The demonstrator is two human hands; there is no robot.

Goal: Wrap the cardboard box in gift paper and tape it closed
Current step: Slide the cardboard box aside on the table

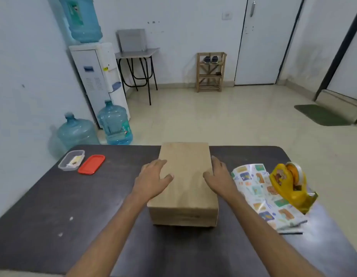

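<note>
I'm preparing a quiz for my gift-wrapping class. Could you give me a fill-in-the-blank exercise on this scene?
1. The gift paper lies to the ____ of the cardboard box.
2. The yellow tape dispenser lies on the gift ____.
3. The lid beside the clear container is ____.
4. The left hand and right hand touch opposite sides of the ____.
Missing words: right; paper; red; box.

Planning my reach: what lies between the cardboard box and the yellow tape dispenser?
In the head view, the folded gift paper lies between the cardboard box and the tape dispenser. The right hand rests against the box's right edge.
</note>
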